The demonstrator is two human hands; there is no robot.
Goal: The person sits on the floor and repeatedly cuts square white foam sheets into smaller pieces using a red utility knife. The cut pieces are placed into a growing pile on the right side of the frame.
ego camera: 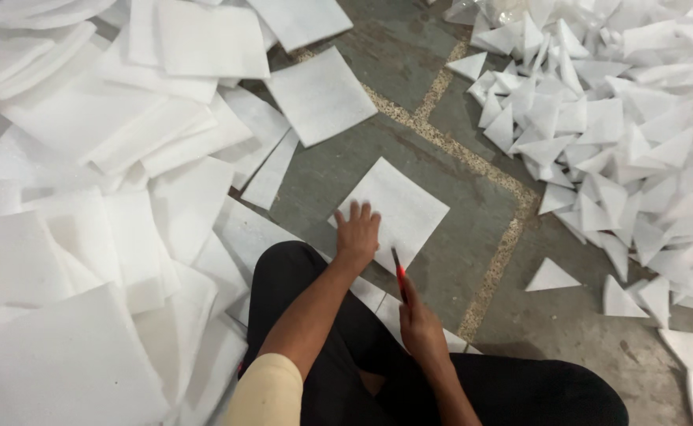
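I see my right hand [421,327] gripping a red-handled cutter [399,278], blade at a white foam square [394,211] on the floor; just left, my left hand [357,233] presses it flat, fingers spread.

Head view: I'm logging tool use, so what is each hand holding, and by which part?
The right hand holds a red-handled cutter by its handle, blade toward the white foam square. The left hand holds nothing; it presses flat on that square.
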